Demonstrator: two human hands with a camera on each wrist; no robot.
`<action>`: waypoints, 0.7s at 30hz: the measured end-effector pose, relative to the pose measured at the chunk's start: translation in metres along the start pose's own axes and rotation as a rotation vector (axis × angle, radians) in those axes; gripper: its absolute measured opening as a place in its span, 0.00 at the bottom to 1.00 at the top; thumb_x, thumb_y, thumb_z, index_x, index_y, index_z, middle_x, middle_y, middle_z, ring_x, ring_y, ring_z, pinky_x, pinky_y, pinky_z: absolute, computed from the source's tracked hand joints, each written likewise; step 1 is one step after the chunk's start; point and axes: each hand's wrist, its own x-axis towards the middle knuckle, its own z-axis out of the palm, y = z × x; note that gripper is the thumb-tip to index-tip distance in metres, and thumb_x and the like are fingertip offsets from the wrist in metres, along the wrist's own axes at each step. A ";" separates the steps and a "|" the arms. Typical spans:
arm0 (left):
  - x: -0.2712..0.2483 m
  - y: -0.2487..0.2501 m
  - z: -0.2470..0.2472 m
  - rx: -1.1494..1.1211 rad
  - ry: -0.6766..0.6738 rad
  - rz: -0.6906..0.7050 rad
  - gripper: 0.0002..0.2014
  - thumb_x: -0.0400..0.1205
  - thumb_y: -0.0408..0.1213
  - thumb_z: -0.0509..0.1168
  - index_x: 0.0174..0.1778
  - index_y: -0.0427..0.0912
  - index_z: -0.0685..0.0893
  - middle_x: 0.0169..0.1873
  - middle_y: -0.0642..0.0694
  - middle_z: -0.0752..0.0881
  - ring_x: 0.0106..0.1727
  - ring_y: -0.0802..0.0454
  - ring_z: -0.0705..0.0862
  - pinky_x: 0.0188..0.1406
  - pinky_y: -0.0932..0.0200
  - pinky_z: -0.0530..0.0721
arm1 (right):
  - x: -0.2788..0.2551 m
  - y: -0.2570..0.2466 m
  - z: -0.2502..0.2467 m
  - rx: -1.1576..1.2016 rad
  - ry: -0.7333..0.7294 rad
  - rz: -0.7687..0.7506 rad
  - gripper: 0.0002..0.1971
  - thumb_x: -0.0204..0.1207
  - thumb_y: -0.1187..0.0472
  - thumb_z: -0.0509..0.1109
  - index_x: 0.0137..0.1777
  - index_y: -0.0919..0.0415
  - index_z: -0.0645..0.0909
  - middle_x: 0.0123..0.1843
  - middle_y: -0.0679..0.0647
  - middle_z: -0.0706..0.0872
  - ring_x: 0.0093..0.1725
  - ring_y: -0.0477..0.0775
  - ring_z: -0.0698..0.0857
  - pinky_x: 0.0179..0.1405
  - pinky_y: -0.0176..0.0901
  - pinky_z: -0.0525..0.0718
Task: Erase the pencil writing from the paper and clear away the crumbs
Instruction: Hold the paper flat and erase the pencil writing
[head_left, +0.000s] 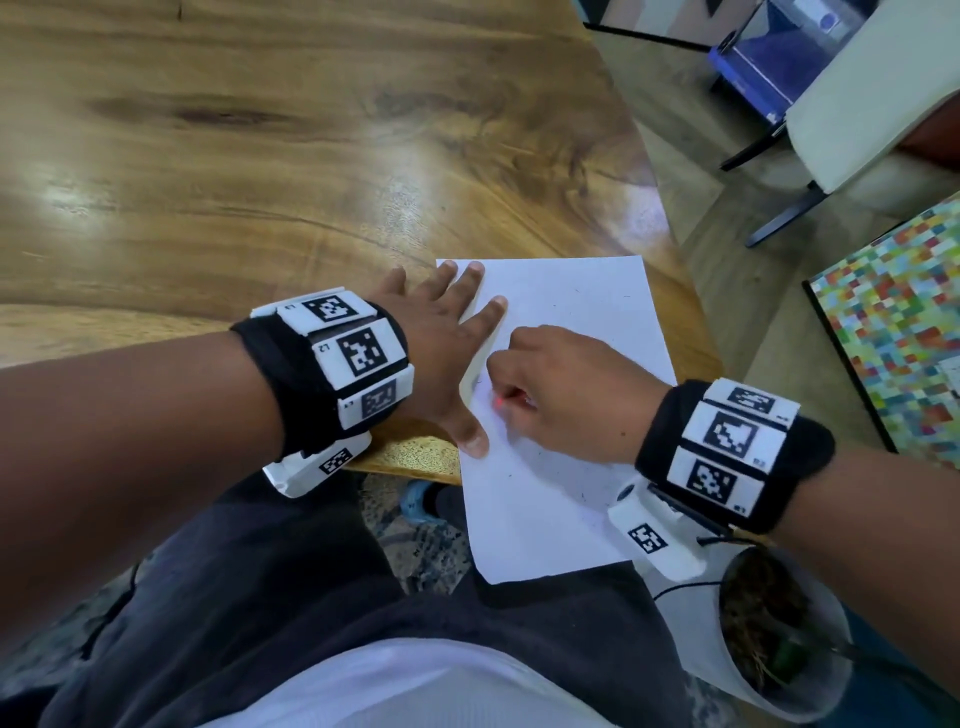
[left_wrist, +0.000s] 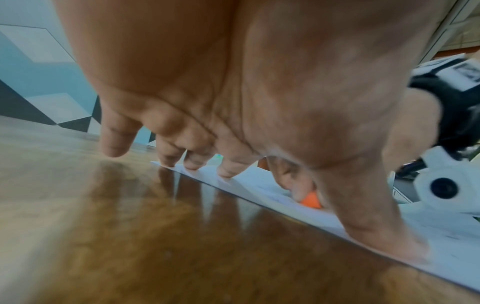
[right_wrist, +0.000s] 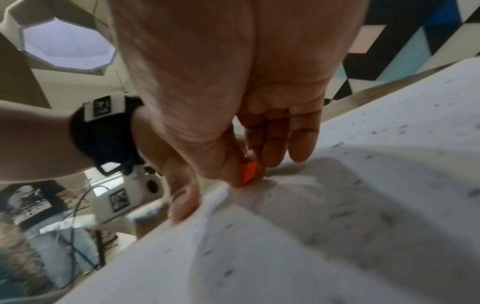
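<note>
A white sheet of paper (head_left: 561, 457) lies at the near right corner of the wooden table (head_left: 260, 182), its near end hanging over the edge. My left hand (head_left: 447, 343) lies spread flat, with fingertips and thumb pressing the paper's left edge (left_wrist: 259, 195). My right hand (head_left: 545, 384) pinches a small orange eraser (head_left: 501, 402) and holds its tip against the paper beside the left thumb. The eraser (right_wrist: 248, 171) shows between thumb and fingers; it also peeks out as an orange tip (left_wrist: 310, 200) in the left wrist view. Dark eraser crumbs (right_wrist: 363, 205) dot the paper.
The table's right edge (head_left: 670, 244) runs close past the paper. Below the right wrist stands a white pot with soil (head_left: 769, 623). On the floor to the right are a colourful mosaic board (head_left: 893, 312) and a chair's base (head_left: 779, 218).
</note>
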 end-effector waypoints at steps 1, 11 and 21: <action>0.000 0.000 0.000 0.003 -0.002 -0.001 0.73 0.61 0.84 0.65 0.89 0.50 0.31 0.87 0.39 0.29 0.89 0.38 0.33 0.85 0.28 0.47 | 0.003 0.004 -0.001 -0.002 0.016 0.026 0.07 0.79 0.55 0.63 0.40 0.51 0.72 0.42 0.51 0.77 0.43 0.56 0.78 0.42 0.52 0.78; -0.001 -0.001 0.002 0.003 0.005 -0.006 0.72 0.61 0.85 0.65 0.88 0.51 0.31 0.88 0.41 0.28 0.89 0.39 0.33 0.84 0.27 0.52 | 0.008 0.006 0.001 -0.019 0.108 0.049 0.05 0.79 0.56 0.63 0.42 0.53 0.76 0.43 0.53 0.77 0.43 0.55 0.74 0.39 0.50 0.75; -0.001 -0.001 0.001 0.014 0.011 -0.009 0.73 0.60 0.86 0.64 0.89 0.51 0.32 0.88 0.41 0.30 0.90 0.39 0.35 0.84 0.28 0.51 | 0.024 0.017 -0.013 -0.042 0.099 0.198 0.05 0.80 0.58 0.60 0.43 0.53 0.74 0.45 0.53 0.79 0.45 0.58 0.79 0.42 0.50 0.77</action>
